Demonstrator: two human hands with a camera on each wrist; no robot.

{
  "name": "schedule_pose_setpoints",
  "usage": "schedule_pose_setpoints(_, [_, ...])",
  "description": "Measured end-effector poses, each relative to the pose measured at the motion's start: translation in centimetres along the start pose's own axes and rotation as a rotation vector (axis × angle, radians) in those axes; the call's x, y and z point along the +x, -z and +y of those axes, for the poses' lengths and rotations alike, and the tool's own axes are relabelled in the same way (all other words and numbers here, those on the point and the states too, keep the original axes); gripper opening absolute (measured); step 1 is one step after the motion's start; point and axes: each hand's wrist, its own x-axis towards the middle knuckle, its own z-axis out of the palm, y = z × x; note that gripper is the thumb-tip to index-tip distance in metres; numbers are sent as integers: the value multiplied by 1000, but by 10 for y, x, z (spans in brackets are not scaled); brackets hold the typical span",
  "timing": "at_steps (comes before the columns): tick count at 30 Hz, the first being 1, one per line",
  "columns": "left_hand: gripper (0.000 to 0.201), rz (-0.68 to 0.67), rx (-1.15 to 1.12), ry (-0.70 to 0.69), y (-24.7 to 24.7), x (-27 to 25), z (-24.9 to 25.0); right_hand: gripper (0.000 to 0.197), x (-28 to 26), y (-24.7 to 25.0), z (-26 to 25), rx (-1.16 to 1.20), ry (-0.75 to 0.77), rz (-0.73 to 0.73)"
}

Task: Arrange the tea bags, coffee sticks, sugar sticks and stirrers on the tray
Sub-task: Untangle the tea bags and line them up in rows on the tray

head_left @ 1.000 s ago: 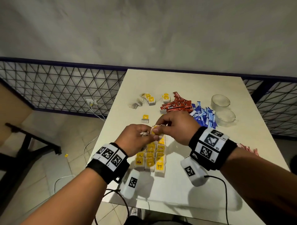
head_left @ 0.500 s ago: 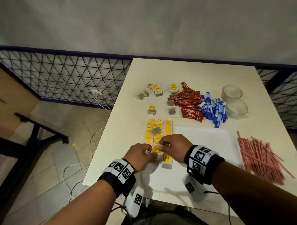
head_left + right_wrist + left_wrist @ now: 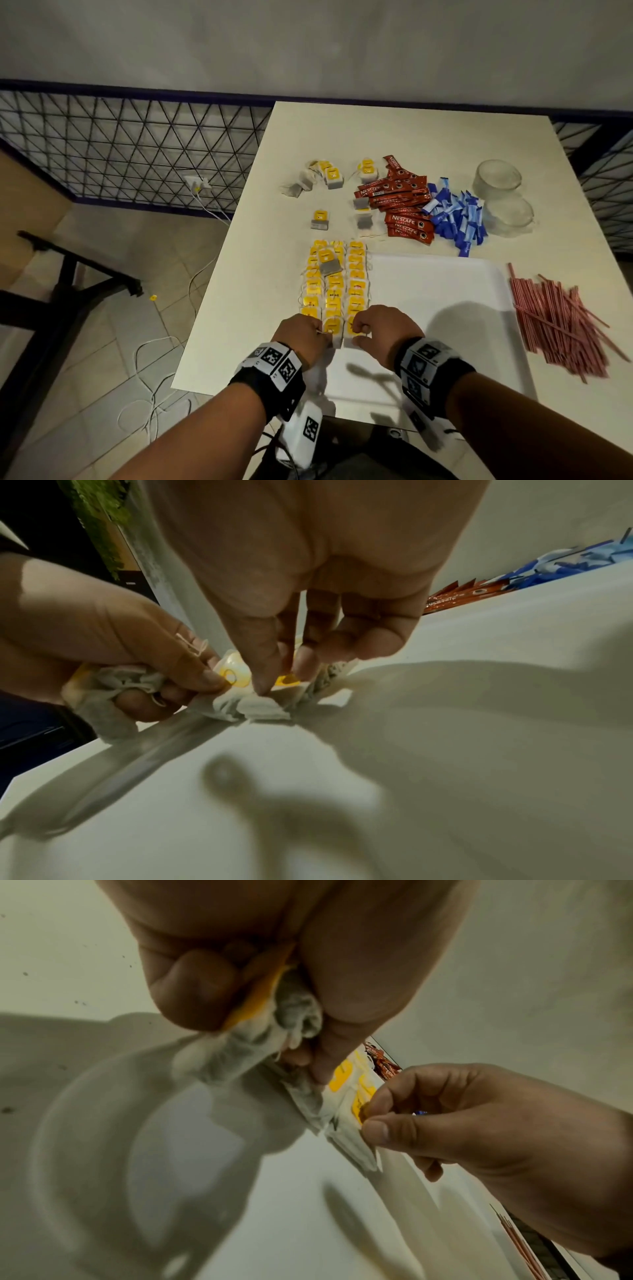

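Both grips are clamped on tea bags near the worktop's near edge: from the head view I see my left hand (image 3: 301,334) and right hand (image 3: 383,330) hiding the rows' (image 3: 334,284) near end on the tray (image 3: 438,291). Left wrist: crumpled bag (image 3: 287,1020) bunched in curled fingers, blurred. Right wrist: thumb and finger pinch a yellow tag (image 3: 286,680).

tea bags (image 3: 334,294): yellow tags on white-grey sachets
coffee sticks (image 3: 397,202): red with white lettering
sugar sticks (image 3: 455,219): dark blue and pale blue
stirrers (image 3: 561,322): red-pink
tray (image 3: 438,284): plain white
table (image 3: 411,137): cream-white
wrist bands (image 3: 274,363): black, with white panels carrying black square-code patterns
cups (image 3: 498,178): clear
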Motion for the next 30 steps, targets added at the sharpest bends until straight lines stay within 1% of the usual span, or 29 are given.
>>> schedule_pose_setpoints(3, [31, 17, 53, 5, -1, -1, 2, 15, 1, -3, -3, -18, -9, -6])
schedule_pose_setpoints(6, [29, 29, 89, 7, -3, -1, 3, 19, 1, -5, -4, -26, -14, -18])
schedule_pose_setpoints(10, [24, 35, 79, 11, -4, -1, 3, 22, 1, -5, -3, -31, -15, -10])
schedule_pose_setpoints(14, [23, 32, 85, 5, -4, -4, 8, 24, 2, -6, -3, -26, -9, -20])
schedule_pose_setpoints(20, [24, 107, 98, 33, -4, -9, 9, 22, 3, -7, -2, -28, -9, -14])
schedule_pose_setpoints(24, [19, 98, 94, 33, -1, -12, 12, 24, 3, -6, -3, -30, -2, -23])
schedule_pose_setpoints(26, [21, 124, 27, 11, 6, -15, 12, 23, 2, -5, -3, -30, 0, -22])
schedule_pose_setpoints(28, [24, 223, -148, -30, 19, -21, 13, 19, 0, 0, -5, -2, 10, 19])
schedule_pose_setpoints(29, [27, 262, -352, -43, 25, -24, 12, 16, -1, 4, -6, 45, 29, 64])
schedule_pose_setpoints(30, [32, 255, -648, -39, 32, -28, 13, 13, -3, 9, -9, 123, 59, 119])
